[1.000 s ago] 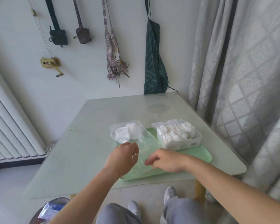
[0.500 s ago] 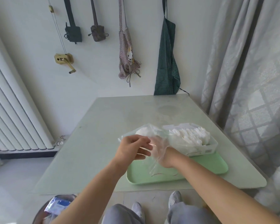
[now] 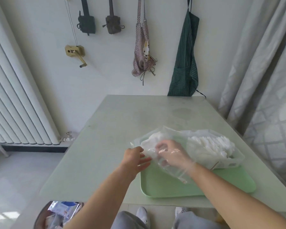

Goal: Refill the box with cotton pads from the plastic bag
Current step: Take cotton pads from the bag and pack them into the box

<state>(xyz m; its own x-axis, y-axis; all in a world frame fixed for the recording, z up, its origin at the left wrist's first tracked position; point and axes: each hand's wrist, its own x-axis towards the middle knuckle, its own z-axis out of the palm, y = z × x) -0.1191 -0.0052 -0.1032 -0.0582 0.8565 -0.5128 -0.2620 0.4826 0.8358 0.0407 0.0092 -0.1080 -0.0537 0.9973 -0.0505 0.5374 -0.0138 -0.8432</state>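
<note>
A clear plastic bag (image 3: 168, 133) with white cotton pads (image 3: 153, 138) at its far end lies across the green tray (image 3: 172, 187). My left hand (image 3: 134, 160) pinches the bag's open edge on the left. Inside the bag, up to the wrist, is my right hand (image 3: 172, 153), its fingers curled at the pads; whether it holds any is blurred by the plastic. The white box (image 3: 226, 162), packed with upright cotton pads (image 3: 210, 144), stands on the tray's far right, partly under the bag.
The tray sits near the front right of a pale green table (image 3: 122, 129). A bin with wrappers (image 3: 61, 212) stands on the floor at front left. Curtains (image 3: 262, 80) hang close on the right, a radiator (image 3: 15, 104) on the left, aprons on the back wall.
My right hand went from the bag's mouth deep inside it, toward the pads. My left hand shifted to hold the opening. The bag lifted and now drapes over the box's left side.
</note>
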